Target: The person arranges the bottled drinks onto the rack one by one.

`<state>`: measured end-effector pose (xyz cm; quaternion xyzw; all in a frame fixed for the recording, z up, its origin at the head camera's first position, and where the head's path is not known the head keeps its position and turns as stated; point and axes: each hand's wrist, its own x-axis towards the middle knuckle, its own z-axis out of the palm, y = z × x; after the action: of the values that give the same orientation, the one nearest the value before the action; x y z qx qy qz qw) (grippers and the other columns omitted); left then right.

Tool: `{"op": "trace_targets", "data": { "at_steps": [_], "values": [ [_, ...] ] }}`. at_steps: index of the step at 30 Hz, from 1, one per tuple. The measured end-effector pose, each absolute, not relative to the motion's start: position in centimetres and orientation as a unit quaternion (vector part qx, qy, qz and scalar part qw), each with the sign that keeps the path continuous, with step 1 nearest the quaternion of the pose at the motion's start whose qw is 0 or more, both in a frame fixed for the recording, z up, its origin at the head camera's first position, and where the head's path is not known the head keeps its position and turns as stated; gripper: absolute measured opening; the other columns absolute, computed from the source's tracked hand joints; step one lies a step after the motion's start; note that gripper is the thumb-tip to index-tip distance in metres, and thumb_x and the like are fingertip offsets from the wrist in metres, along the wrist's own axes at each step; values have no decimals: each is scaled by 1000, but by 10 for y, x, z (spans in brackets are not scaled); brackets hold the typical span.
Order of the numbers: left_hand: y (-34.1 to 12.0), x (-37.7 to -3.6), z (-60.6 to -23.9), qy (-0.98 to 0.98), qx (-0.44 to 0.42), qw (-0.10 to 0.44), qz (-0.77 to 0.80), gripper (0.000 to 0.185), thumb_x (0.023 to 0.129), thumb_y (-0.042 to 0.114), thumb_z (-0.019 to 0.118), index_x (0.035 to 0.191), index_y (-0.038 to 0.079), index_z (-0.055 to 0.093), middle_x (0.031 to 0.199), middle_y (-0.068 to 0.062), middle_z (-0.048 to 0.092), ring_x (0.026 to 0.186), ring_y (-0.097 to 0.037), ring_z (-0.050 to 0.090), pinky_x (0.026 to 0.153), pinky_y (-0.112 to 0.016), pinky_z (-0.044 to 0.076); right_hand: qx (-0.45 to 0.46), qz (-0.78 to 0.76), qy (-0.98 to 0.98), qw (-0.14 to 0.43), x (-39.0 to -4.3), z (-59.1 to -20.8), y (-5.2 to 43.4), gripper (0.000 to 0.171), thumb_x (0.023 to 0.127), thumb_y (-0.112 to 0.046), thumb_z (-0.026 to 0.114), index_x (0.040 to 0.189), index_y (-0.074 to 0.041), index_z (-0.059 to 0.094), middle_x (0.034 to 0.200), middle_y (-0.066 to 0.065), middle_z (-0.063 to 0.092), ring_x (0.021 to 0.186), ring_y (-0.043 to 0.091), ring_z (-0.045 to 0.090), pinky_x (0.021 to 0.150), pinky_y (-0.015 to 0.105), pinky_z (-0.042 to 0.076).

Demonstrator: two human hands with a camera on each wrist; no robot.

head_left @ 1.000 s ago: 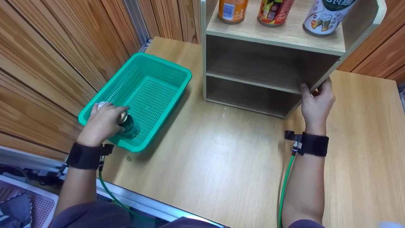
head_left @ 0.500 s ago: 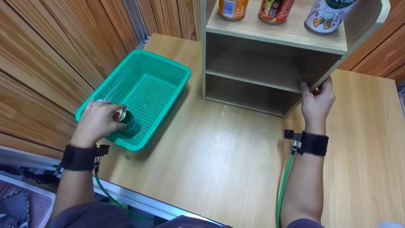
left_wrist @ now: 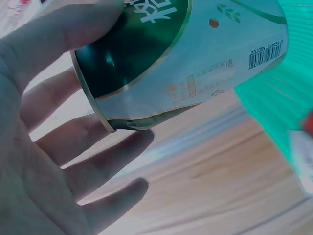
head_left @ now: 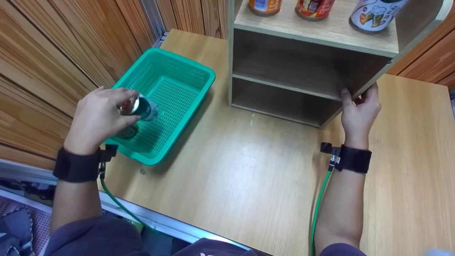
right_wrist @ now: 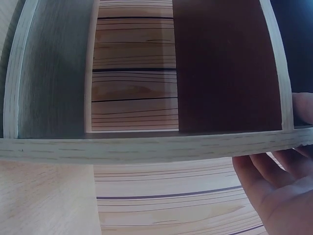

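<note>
My left hand (head_left: 101, 115) grips a green-and-white drink can (left_wrist: 195, 58) near one end, over the green basket (head_left: 170, 149). In the left wrist view the thumb and fingers wrap that end, and a barcode shows toward the other end. The can is tilted. Below my hand, in the basket's near left corner, a dark-topped can (head_left: 128, 132) is partly hidden. My right hand (head_left: 359, 112) holds the right side panel of the small wooden shelf (head_left: 284, 90), thumb on the inner side, fingers behind, as the right wrist view (right_wrist: 279, 191) also shows.
On the shelf's top board stand an orange can (head_left: 265, 6), a red can (head_left: 314, 8) and a white can (head_left: 376, 16). A wood-panelled wall (head_left: 46, 71) runs close along the basket's left. The table's front edge (head_left: 167, 227) has a metal rail.
My left hand has lifted the green-and-white can up and away from the basket's near corner, uncovering the dark-topped can. My right hand keeps its hold; the view has shifted slightly.
</note>
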<state>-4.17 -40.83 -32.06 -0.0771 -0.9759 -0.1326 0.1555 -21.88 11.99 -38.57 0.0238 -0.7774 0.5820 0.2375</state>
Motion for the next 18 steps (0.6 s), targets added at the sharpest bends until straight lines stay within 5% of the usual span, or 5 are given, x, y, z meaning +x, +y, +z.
{"op": "trace_targets", "data": {
  "at_steps": [4,18],
  "values": [
    [-391,-49,-303,-970,-119,178,-117,46,68,34,76,110,19,64,74,6,56,61,-10,44,50,-28,35,24,586,-773,242,-219,-386,122,49,79,-5,63,124,-18,50,120,1,54,108,16,50,87,33,44],
    [-321,-85,-298,-941,-273,112,-165,42,68,29,76,107,17,63,82,9,56,67,-3,51,57,-20,44,29,578,-779,242,-217,-382,118,46,79,-7,62,123,-18,51,119,1,55,107,15,51,87,31,44]
  ]
}}
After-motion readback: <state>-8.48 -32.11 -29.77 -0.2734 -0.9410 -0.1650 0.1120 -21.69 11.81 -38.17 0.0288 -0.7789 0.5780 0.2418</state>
